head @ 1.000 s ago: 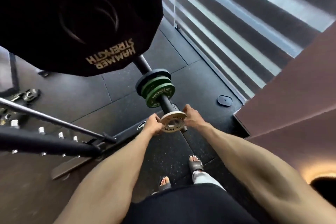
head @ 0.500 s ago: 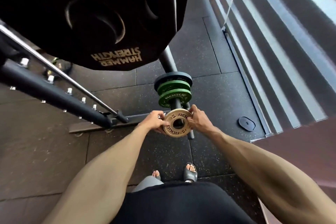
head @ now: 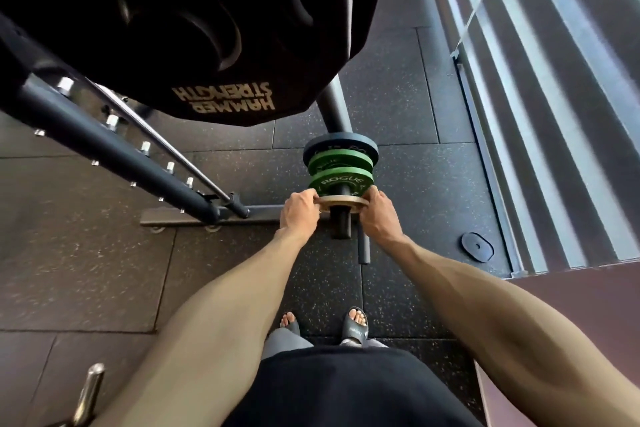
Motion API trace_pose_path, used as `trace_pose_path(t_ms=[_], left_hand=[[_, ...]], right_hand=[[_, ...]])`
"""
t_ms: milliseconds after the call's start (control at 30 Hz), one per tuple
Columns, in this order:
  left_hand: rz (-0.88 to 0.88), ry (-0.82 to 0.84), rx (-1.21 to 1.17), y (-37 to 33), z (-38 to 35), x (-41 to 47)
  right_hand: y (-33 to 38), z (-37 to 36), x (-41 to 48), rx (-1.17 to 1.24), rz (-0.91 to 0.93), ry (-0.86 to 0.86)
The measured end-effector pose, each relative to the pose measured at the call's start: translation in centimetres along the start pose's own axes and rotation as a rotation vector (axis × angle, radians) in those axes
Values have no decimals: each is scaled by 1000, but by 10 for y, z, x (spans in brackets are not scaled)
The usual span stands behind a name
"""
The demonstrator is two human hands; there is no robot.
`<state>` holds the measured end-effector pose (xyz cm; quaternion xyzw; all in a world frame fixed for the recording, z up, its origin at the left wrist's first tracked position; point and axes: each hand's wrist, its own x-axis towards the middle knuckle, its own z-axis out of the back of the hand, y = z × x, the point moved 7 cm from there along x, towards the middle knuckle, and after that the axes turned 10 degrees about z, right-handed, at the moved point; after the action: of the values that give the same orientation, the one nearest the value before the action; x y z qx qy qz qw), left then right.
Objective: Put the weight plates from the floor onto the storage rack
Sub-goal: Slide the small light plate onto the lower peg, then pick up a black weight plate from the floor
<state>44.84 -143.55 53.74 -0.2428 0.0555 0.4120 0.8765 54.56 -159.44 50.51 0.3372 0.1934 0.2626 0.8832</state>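
Two grips: your left hand (head: 299, 211) and right hand (head: 380, 216) pinch opposite edges of the thin tan plate (head: 343, 201) around the peg (head: 341, 226).

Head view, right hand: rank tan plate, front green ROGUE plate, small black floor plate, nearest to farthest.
1. Tan plate: pinched at its right edge by the right hand, on the peg.
2. Front green ROGUE plate: just behind the tan one, same peg.
3. Small black floor plate: lying apart on the mat, off to the right.
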Motion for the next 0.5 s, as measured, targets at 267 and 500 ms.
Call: trace_pose_path(t_ms=[267,500], left_hand=[[116,81,-108,5,8,10],[322,334,-48,101,19,-13]], right_hand=[[40,18,17,-346,172,-98],[131,-41,3,-543,712,18]])
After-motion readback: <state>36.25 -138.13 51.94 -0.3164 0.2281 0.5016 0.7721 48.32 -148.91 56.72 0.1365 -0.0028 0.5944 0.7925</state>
